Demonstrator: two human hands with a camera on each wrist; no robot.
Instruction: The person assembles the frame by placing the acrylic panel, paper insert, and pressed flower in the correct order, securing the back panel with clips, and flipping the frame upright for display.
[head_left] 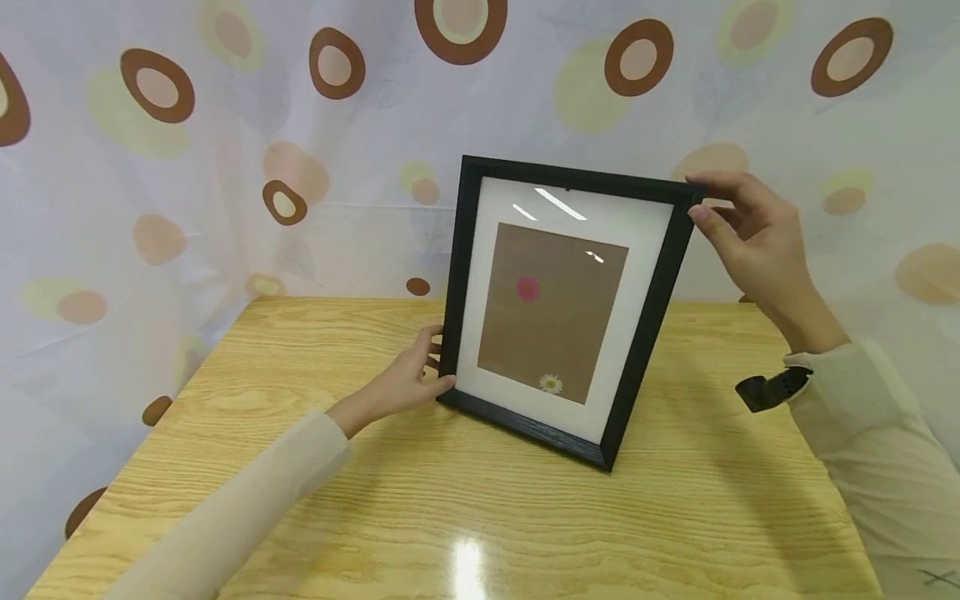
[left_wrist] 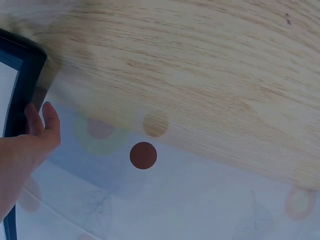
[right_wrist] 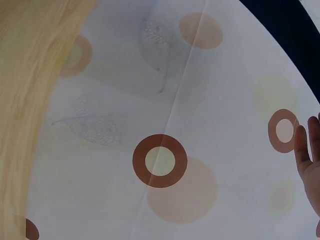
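Note:
A black picture frame (head_left: 647, 342) stands tilted on the table, its lower right corner toward me. Inside it, a white mat (head_left: 633, 292) surrounds a brown backing (head_left: 540, 333) with a pink flower (head_left: 528, 289) and a white daisy (head_left: 551, 383). My left hand (head_left: 405, 379) grips the lower left edge, thumb at the front and fingers partly hidden behind. At the upper right corner, my right hand (head_left: 765, 242) pinches the frame between thumb and fingers. The left wrist view catches the left hand (left_wrist: 35, 140) against the dark border; the right wrist view shows only some right-hand fingers (right_wrist: 302, 150).
The light wooden table (head_left: 337, 517) reaches back to a pale cloth (head_left: 217, 167) patterned with brown rings and spots. A black band (head_left: 772, 390) sits at my right wrist. Light reflections show on the frame's clear front and the tabletop.

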